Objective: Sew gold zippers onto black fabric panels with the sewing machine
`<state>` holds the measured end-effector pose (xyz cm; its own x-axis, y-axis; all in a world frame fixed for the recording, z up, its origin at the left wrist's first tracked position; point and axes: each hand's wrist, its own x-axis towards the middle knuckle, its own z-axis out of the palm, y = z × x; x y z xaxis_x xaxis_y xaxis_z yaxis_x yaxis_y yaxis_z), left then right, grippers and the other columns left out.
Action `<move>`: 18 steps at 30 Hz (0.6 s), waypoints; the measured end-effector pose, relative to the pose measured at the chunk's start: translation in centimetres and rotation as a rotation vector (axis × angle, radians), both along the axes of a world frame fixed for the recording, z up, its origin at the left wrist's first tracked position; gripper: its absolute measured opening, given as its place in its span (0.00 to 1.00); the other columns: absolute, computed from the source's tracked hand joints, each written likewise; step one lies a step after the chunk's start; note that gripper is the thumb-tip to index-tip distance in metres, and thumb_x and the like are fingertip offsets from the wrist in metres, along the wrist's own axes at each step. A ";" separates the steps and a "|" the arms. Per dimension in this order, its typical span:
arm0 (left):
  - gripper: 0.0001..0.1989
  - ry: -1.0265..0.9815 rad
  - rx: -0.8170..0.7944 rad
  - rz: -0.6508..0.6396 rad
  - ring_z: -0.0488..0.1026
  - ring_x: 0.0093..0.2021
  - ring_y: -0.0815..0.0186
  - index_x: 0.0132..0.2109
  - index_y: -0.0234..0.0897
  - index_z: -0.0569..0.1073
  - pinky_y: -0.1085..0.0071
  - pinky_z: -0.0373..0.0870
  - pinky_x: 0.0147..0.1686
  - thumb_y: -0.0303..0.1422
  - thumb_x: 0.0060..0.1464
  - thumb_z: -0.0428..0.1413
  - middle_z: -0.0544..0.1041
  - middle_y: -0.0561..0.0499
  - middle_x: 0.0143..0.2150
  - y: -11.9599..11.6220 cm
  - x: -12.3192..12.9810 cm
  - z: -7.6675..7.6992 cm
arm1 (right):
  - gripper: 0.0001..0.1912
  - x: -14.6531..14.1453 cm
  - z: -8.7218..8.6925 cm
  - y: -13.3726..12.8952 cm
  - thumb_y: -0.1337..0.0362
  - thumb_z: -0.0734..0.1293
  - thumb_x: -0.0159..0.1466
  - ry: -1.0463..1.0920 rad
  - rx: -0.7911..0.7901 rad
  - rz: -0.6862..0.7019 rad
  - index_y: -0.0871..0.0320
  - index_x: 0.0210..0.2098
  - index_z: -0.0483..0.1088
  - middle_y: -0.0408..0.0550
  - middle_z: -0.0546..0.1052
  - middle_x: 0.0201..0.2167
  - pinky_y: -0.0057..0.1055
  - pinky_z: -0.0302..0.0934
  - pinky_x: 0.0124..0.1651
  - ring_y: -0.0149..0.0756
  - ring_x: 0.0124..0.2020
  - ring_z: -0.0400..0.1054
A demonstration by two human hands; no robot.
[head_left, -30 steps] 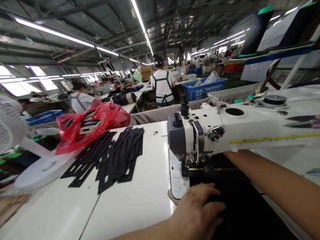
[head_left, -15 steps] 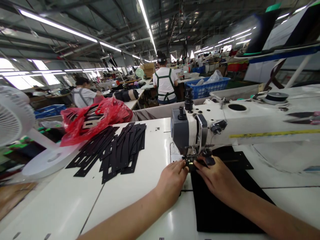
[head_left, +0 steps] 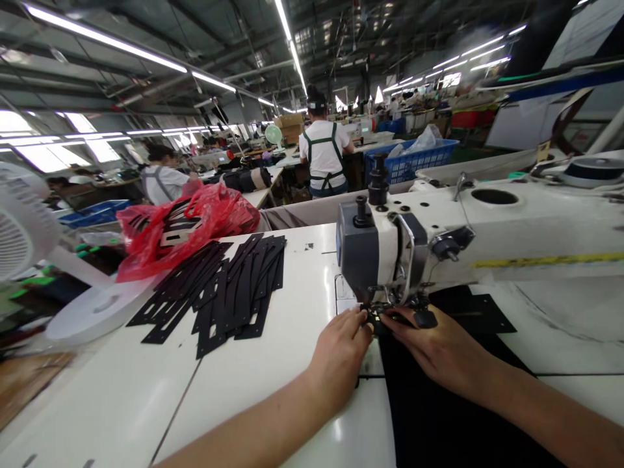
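A white sewing machine (head_left: pixel 487 227) stands on the white table (head_left: pixel 273 390), its grey head at the centre. Under its presser foot lies a black fabric piece (head_left: pixel 439 416) that runs toward me. My left hand (head_left: pixel 341 354) rests on the table at the fabric's left edge, fingertips pinching the piece just in front of the needle. My right hand (head_left: pixel 439 351) lies flat on the fabric to the right of the foot, fingers pointing at the needle. Both hands nearly touch each other there.
A fanned pile of black cut strips (head_left: pixel 224 292) lies left of the machine, with a red plastic bag (head_left: pixel 180 227) of more pieces behind it. A white fan (head_left: pixel 29 240) stands at the far left. Other workers (head_left: pixel 324 156) sit at tables beyond, near a blue basket (head_left: pixel 409 166).
A second ago my left hand lay on the fabric near me and my right forearm reached under the machine arm; both hands then came to the presser foot and stay there now.
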<state>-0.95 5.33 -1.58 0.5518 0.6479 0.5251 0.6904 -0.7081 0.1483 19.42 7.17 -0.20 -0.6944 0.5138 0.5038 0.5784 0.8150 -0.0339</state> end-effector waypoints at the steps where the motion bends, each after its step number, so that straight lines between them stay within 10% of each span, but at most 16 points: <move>1: 0.11 0.013 0.006 -0.010 0.71 0.50 0.55 0.43 0.29 0.72 0.59 0.70 0.49 0.25 0.61 0.45 0.73 0.37 0.48 0.0 0.0 0.0 | 0.16 0.1 0.0 0.1 0.73 0.54 0.64 0.007 0.003 0.018 0.62 0.45 0.70 0.56 0.72 0.46 0.39 0.63 0.44 0.43 0.45 0.66; 18: 0.11 0.011 0.069 -0.084 0.74 0.45 0.60 0.40 0.33 0.72 0.56 0.69 0.50 0.23 0.61 0.44 0.77 0.44 0.42 1.4 -0.2 -0.4 | 0.16 -0.1 -0.1 0.3 0.74 0.57 0.62 -0.023 -0.075 -0.015 0.59 0.45 0.70 0.53 0.74 0.40 0.38 0.62 0.45 0.39 0.44 0.66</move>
